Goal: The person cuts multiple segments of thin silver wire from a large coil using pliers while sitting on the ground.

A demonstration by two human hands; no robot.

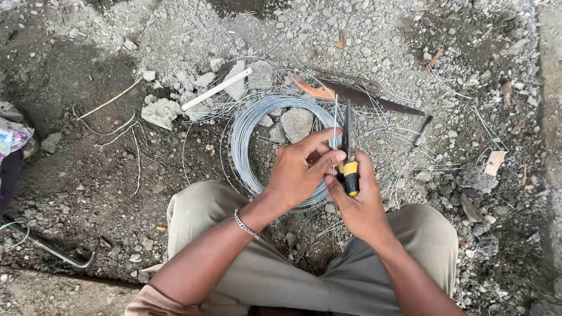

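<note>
We're crouched over gravel, and our right hand is wrapped tight around the pliers, yellow-and-black grips low, nose pointing up and away. Our left hand pinches a thin wire just beside the pliers, thumb and fingertips closed on it. The step in hand looks like cutting or bending a short length; next, we judge, the wire must sit squarely in the jaws before any squeeze. The wire coil lies just beyond our hands, ringing a stone. No containers here; cut pieces lie loose on the ground.
</note>
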